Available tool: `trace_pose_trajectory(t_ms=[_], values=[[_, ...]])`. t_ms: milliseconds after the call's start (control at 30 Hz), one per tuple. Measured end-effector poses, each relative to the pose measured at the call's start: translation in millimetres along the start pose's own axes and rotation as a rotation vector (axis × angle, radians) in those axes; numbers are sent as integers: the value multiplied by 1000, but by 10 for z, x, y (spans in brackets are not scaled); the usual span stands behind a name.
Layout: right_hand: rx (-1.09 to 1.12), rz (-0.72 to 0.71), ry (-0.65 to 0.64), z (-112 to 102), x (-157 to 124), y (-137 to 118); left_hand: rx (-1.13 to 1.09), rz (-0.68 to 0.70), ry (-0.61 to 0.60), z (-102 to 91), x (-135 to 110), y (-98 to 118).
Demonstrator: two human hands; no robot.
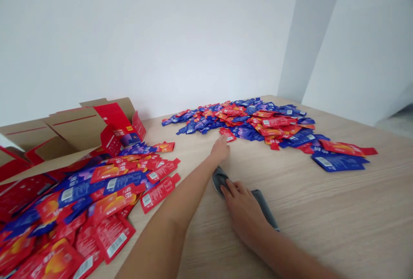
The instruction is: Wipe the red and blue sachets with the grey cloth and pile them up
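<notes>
Red and blue packets (113, 235) lay heaped nearest, bearing barcodes and blurred white lettering, beside an open red box (75, 127). Right-hand fingers (232, 188) rested close together on a grey cloth (266, 210); the left hand (220, 149) met a red packet (229, 136) by the far pile (267, 121). Whether either gripped, I could not tell.

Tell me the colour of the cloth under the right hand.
Dark grey; the cloth shows best in the head view, partly covered by the right hand.
</notes>
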State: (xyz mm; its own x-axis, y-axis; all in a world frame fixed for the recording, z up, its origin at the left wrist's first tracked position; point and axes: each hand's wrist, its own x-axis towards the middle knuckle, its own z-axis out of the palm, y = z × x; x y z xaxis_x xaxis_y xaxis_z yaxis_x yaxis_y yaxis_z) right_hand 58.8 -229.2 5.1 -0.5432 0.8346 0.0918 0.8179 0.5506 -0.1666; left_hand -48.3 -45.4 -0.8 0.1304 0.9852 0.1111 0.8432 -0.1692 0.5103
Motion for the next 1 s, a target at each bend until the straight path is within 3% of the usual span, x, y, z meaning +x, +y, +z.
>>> trace_pose_trajectory(t_ms=[100, 233, 600, 700, 867, 1000], values=[[2, -5, 9, 36, 17, 16, 143, 34, -103, 121, 236, 96], [-7, 1, 1, 40, 11, 27, 296, 42, -170, 182, 238, 62], [-126, -58, 26, 35, -22, 61, 497, 38, -186, -237, -588, -251], [-143, -58, 33, 36, -26, 31, 509, 47, -212, -363, -681, -319], [-103, -57, 25, 15, -34, -35, 510, 51, -185, -463, -435, -341], [-11, -55, 21, -6, -40, -35, 500, 99, -163, -354, -16, -203]])
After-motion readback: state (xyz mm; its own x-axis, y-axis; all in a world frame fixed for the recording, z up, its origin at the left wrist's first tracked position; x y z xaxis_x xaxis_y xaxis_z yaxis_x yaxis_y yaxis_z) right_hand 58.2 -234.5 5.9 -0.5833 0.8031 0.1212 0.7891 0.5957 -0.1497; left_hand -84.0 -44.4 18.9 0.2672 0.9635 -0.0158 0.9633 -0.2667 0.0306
